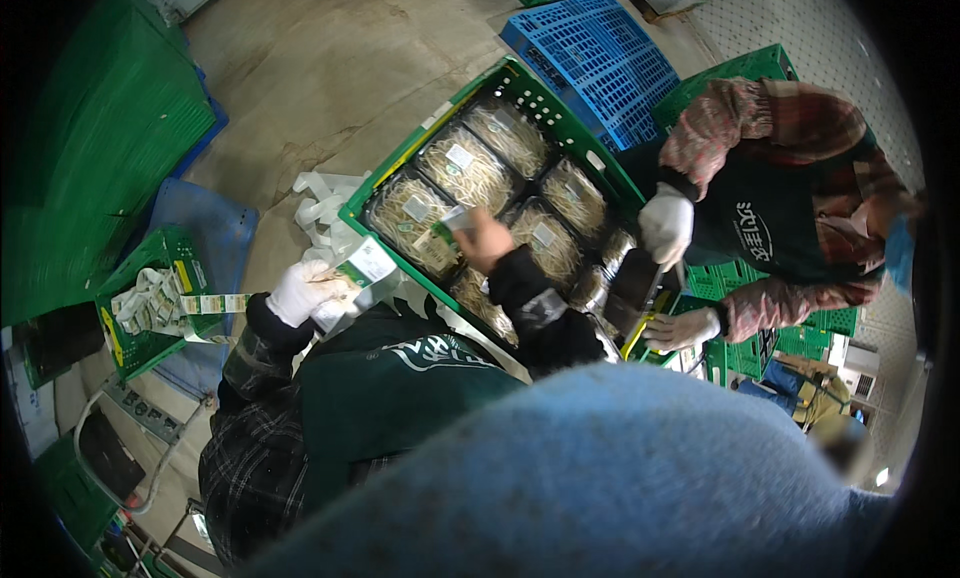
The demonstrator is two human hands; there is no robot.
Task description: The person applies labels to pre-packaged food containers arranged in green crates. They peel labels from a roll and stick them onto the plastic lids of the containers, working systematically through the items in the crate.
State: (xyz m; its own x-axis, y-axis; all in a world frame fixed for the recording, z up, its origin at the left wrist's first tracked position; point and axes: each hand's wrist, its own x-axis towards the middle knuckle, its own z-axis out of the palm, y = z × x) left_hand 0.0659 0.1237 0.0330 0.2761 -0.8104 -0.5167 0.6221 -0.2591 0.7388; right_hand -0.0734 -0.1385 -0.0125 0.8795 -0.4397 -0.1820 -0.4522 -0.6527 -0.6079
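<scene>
My left hand (pixel 301 293), in a white glove, grips a strip of printed labels (pixel 367 263) on backing beside the near left edge of a green plastic crate (pixel 442 296). Bare-fingered and slightly blurred, my right hand (pixel 484 240) is over the crate with a label (pixel 456 219) between its fingers. Black trays of bean sprouts (pixel 469 165) under clear film fill much of the crate, several with a white sticker on top. One tray (pixel 420 218) lies just left of my right hand and carries a sticker.
A co-worker's gloved hands (pixel 666 225) are at a dark tray (pixel 634 285) by the crate's right end. Beyond the crate lies a blue plastic pallet (pixel 600 60). Loose backing strip (pixel 322 210) hangs at its left. A small green crate (pixel 112 338) holds crumpled label strips, near a metal-framed cart (pixel 142 420).
</scene>
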